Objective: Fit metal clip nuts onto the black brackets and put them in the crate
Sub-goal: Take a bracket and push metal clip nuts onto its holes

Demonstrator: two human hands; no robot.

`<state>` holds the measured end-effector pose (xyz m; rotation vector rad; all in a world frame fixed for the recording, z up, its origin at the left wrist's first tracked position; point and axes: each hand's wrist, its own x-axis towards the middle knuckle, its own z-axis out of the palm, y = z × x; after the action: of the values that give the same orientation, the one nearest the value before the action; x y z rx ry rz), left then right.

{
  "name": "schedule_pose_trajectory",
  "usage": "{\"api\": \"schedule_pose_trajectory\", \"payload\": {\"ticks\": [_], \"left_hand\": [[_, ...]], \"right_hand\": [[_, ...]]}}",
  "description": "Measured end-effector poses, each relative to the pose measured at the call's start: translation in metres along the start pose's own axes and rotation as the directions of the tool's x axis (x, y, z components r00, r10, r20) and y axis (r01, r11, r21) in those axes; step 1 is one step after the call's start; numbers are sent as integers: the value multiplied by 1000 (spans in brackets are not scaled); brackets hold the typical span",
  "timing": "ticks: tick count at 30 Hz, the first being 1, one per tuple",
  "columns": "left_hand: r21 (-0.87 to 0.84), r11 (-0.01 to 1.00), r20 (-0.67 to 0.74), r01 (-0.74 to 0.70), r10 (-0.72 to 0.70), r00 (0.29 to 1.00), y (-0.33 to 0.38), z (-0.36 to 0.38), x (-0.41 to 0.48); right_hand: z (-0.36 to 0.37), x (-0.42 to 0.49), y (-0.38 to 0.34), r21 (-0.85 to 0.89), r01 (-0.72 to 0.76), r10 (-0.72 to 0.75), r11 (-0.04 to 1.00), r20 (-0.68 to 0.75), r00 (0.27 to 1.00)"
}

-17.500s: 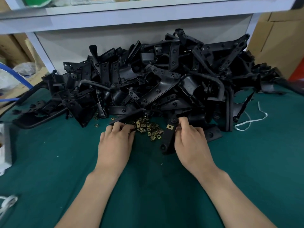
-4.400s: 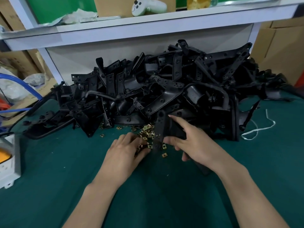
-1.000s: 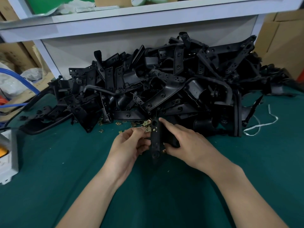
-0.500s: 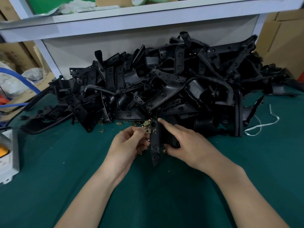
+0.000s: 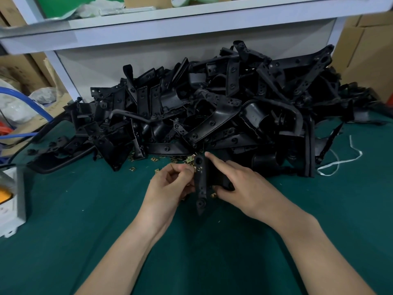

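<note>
Before the heap point(image 5: 212, 107), right hand point(image 5: 244, 188) grips a bracket point(image 5: 201, 184). Left hand point(image 5: 170, 186) curls at its edge; what it pinches is hidden.

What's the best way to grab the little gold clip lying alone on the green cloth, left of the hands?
Pinch the gold clip by its two side edges, coming straight down from above. It looks flat on the green cloth, with bare cloth around it, so a pinch should fit.
</note>
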<state>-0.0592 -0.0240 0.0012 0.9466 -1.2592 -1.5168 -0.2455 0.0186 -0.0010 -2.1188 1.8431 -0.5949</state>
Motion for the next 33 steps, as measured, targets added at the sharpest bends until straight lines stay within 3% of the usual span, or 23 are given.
{"api": "schedule_pose_trajectory", "payload": {"ticks": [5,16,24,26,28,33], "left_hand": [[-112,992,24,56,-54,998,1,3,-2],[-150,982,2,112,-113,994,1,9,-4],[-276,953,-25,125,-137,990,-5,22,-8],[-205,975,-58,83,-97,994,-7,24,-9],[3,1000,-101,0,0,995,-11,25,-11],[370,911,-121,-182,241,963,-15,28,-16]], "right_hand": [[0,-1,0,18,2,-2,1000,3,1000],[4,2,1,4,-19,19,1000,-15,1000],[4,2,0,10,-18,19,1000,-43,999],[3,2,0,36,-28,30,999,-59,998],[1,1,0,68,-43,49,997,-85,995],[0,-1,-3,66,-47,55,997,-115,992]]}}
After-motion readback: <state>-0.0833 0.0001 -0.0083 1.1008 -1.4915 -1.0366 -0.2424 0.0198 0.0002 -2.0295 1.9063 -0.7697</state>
